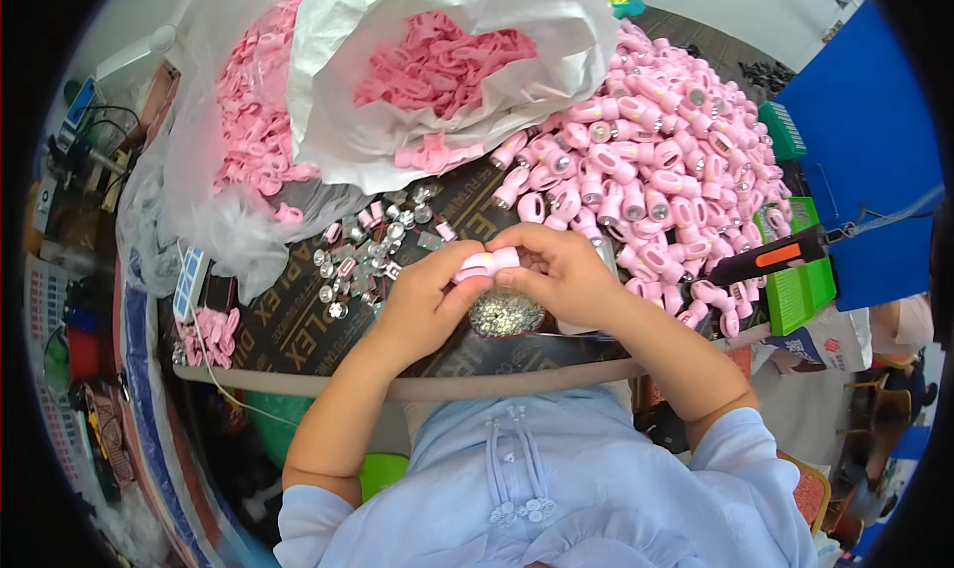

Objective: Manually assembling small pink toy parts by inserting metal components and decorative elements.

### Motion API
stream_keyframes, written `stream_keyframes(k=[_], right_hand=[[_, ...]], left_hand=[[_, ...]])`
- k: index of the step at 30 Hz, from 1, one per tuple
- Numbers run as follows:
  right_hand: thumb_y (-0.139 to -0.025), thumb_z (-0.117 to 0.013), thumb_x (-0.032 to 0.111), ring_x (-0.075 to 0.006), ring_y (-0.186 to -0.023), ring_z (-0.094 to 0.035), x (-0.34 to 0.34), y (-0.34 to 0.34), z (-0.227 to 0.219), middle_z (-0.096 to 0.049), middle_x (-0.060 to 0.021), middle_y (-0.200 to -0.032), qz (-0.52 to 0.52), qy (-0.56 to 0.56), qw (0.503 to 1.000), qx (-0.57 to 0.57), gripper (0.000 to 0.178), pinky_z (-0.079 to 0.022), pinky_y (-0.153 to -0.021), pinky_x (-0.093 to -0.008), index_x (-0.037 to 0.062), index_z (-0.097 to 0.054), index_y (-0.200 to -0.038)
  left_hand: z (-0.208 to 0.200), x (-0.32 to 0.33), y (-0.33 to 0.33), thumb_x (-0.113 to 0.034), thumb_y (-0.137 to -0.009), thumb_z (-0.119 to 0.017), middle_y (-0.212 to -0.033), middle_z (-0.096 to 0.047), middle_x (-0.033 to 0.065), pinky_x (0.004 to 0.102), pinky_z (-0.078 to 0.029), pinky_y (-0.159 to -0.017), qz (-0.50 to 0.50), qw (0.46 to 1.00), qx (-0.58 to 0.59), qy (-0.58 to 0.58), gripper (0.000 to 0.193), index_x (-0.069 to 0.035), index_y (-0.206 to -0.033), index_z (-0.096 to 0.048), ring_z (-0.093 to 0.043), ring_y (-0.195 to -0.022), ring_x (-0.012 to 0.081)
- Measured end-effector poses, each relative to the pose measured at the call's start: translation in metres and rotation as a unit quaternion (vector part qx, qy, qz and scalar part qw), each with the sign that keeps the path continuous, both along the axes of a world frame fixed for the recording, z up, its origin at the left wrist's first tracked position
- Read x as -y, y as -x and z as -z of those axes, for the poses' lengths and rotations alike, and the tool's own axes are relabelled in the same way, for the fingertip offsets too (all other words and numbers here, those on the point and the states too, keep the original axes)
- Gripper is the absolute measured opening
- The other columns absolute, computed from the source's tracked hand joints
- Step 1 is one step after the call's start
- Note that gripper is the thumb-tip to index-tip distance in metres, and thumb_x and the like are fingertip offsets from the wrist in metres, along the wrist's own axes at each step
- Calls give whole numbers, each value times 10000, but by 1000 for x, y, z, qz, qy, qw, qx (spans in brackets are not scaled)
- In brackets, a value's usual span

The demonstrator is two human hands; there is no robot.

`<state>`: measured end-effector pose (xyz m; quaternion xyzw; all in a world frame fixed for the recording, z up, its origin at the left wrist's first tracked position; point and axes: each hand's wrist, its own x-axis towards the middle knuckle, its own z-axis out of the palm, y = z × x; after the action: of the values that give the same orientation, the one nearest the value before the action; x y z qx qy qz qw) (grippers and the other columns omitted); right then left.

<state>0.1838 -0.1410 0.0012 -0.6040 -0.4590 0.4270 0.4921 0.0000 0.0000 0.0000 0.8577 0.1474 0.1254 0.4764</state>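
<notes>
left forearm [343, 394] and right forearm [678, 354] bare, slanting inward from below. left hand [429, 282] and right hand [568, 268] close together, each in a pinch grip: fingers [525, 237] curled, thumbs [527, 284] angled toward each other.

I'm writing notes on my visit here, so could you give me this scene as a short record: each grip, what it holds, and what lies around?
Left grip: closed on one end of a pink piece
Right grip: closed on its other end
Just below: round mass of small shiny parts
Left: scattered small metallic parts
Right: large heap of similar pink pieces
Beyond: white sack with pink parts inside
Surface: dark tabletop with lettering
</notes>
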Motion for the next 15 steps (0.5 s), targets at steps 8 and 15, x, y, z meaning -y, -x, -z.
stream_keyframes(k=[8, 15], right_hand=[[-878, -687, 177, -344, -858, -669, -9, -146, -36, -710, -154, -929, 507, -157, 631, 566, 189, -503, -801, -444, 41, -698, -1010], [-822, -746, 221, -327, -870, -678, -13, -223, -30, -734, -128, -903, 496, -56, 626, 599, 296, -497, -833, -443, 66, -732, -1074]], left_hand=[[23, -33, 23, -134, -888, -692, -1231, -636, 177, 463, -420, -1014, -207, 928, 11, -308, 365, 5, -1218, -621, -548, -1137, 393], [22, -49, 21, 17, -746, -723, -1080, -664, 122, 434, -458, -945, -191, 919, 9, -346, 336, -29, -1077, -693, -564, -1059, 345]])
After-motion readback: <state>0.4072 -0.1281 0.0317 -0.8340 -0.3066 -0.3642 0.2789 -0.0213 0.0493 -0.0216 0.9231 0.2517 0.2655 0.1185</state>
